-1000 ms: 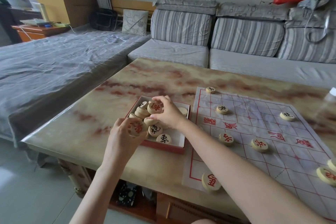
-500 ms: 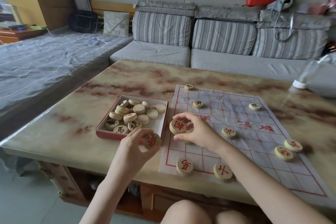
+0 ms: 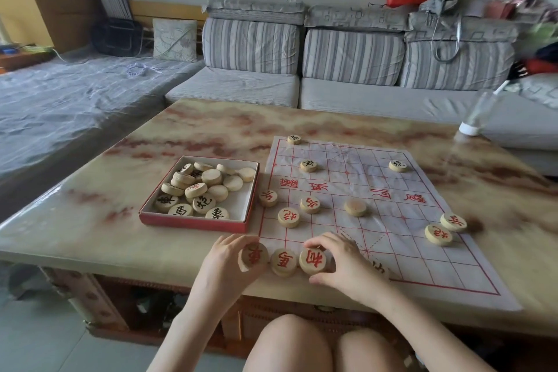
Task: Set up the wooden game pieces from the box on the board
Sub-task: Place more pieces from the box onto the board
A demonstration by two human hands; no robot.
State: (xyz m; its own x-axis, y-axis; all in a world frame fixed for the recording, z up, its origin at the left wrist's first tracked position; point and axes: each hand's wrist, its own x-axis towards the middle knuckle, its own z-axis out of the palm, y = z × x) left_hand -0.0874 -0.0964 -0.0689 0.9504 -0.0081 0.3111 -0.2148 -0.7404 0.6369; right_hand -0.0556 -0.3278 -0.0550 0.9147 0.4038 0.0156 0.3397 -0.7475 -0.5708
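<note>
Two red-lettered wooden discs (image 3: 312, 260) meet the board (image 3: 392, 220)'s near edge, each pinched at its rim by the left hand (image 3: 229, 263) and right hand (image 3: 341, 263). Stiff, light and smooth, they likely slide easily; more wait in the box (image 3: 193, 222) beside the board.

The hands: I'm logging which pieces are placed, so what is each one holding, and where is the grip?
The left hand holds a red-marked disc by its rim; the right hand holds another red-marked disc by its rim, at the board's near edge.
</note>
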